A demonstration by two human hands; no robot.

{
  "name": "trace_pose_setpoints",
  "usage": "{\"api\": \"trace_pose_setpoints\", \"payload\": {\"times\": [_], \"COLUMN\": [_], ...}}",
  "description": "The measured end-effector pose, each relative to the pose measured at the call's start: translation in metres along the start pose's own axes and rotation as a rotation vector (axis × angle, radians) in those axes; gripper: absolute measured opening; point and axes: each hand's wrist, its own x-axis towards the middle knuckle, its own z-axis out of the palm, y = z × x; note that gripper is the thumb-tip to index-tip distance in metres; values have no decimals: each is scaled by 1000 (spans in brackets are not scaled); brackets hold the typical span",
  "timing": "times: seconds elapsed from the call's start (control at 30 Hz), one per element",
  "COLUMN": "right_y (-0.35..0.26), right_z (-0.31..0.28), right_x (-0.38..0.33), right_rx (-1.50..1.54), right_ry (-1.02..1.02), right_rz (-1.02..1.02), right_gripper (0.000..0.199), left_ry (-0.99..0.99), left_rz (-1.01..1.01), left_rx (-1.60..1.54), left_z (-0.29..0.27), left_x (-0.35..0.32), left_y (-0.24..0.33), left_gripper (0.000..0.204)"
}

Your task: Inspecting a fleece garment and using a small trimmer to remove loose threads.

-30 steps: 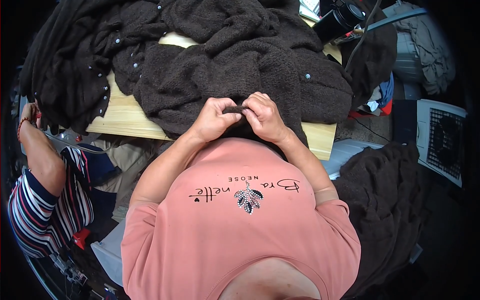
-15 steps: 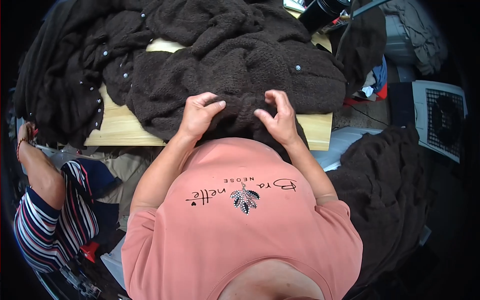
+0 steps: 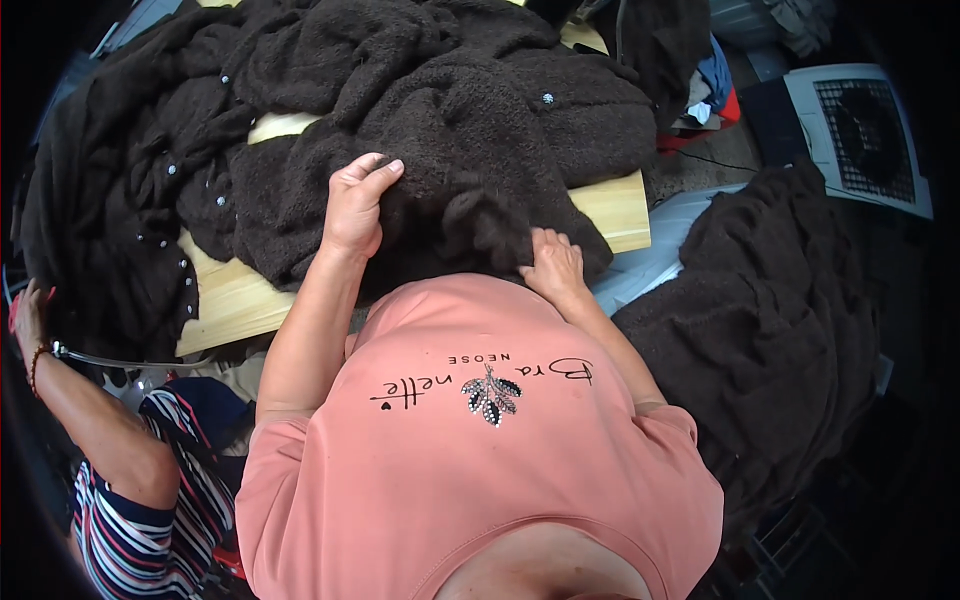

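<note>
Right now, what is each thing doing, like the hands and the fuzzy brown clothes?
left hand: fingers curled, gripping a fold of the fuzzy garment.
right hand: pressing the garment's near edge.
fuzzy brown garment: crumpled on the table.
wooden table: mostly covered by clothes.
brown pile on the right: heaped, untouched.
fan: cannot tell if running.

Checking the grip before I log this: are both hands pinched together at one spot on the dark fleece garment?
No, the left hand and right hand grip the dark fleece garment well apart.
</note>
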Motion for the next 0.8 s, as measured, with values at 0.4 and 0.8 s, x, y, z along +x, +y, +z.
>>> {"api": "trace_pose_setpoints", "payload": {"times": [0.4, 0.8], "right_y": [-17, -53], "right_z": [-131, -37], "right_x": [78, 70], "right_rx": [122, 139], "right_ry": [1256, 307], "right_rz": [-437, -762], "right_gripper": [30, 62], "left_ry": [-46, 127], "left_rz": [197, 167], "left_rx": [-131, -65], "left_z": [4, -19], "left_x": [-14, -33], "left_y": [39, -6], "left_gripper": [9, 6]}}
